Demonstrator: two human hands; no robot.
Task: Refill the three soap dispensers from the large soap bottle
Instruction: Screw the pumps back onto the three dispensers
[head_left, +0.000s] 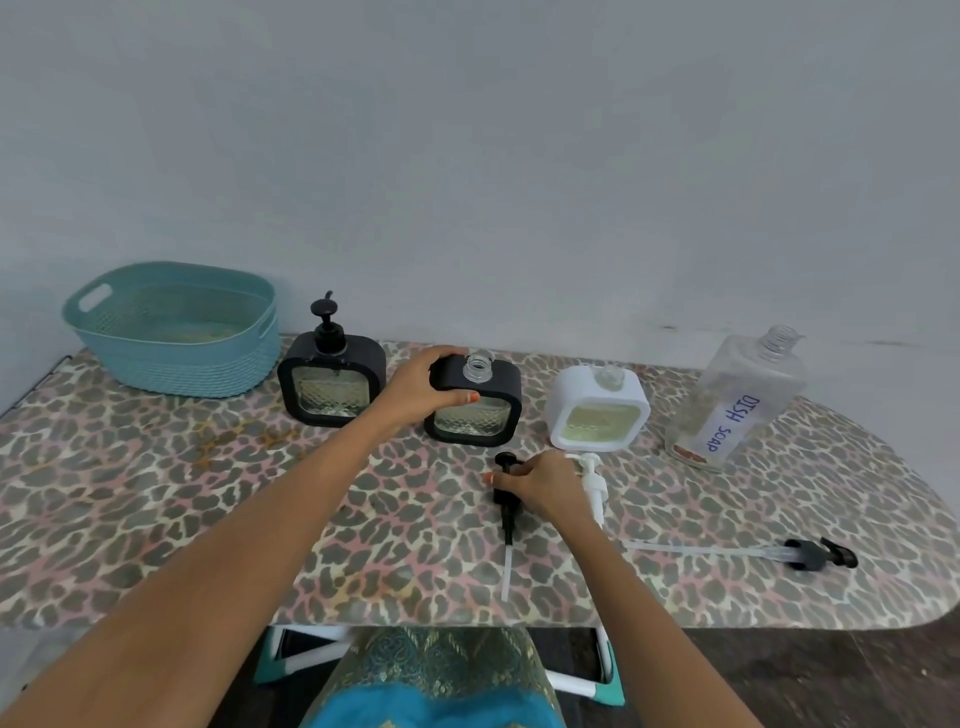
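Three square soap dispensers stand in a row on the table. The left black dispenser (331, 382) has its black pump on. My left hand (423, 387) grips the top left of the middle black dispenser (475, 402), whose neck is uncapped. The white dispenser (597, 410) to its right is also uncapped. My right hand (540, 483) holds a black pump (506, 499) lying on the table in front of the middle dispenser. A white pump (594, 486) lies just right of that hand. The large clear "DISH SOAP" bottle (737, 400) stands uncapped at the right, nearly empty.
A teal plastic basket (174, 330) sits at the back left of the leopard-print table (182, 509). A long black pump with a clear tube (810, 553) lies near the right front edge. A grey wall runs close behind the table.
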